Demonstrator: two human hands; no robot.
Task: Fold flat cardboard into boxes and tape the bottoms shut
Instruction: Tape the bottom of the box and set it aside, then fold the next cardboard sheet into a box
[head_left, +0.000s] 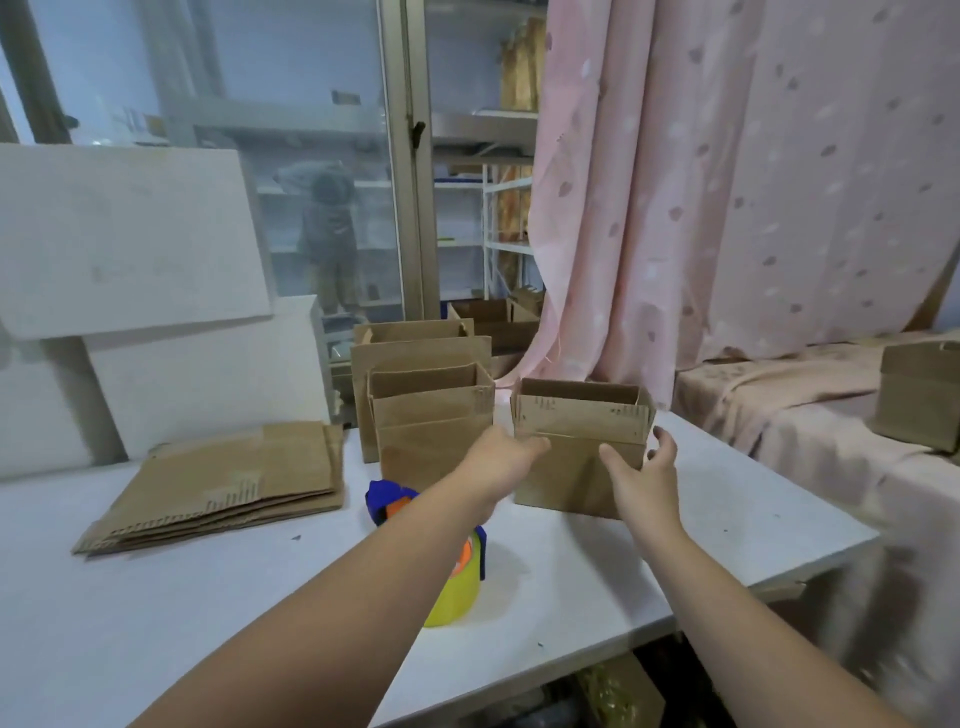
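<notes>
While upright, box (574, 415) between spread left hand (498, 460), right hand (644, 480); second box (428, 441) alongside

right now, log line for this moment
left hand: touches brown cardboard box | right hand: open at its right corner | yellow tape dispenser: idle

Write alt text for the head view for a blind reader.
A left hand and right hand reach either side of an open-topped cardboard box standing on a white table. Flat cardboard lies stacked to the left; a tape dispenser sits under the left forearm.
</notes>
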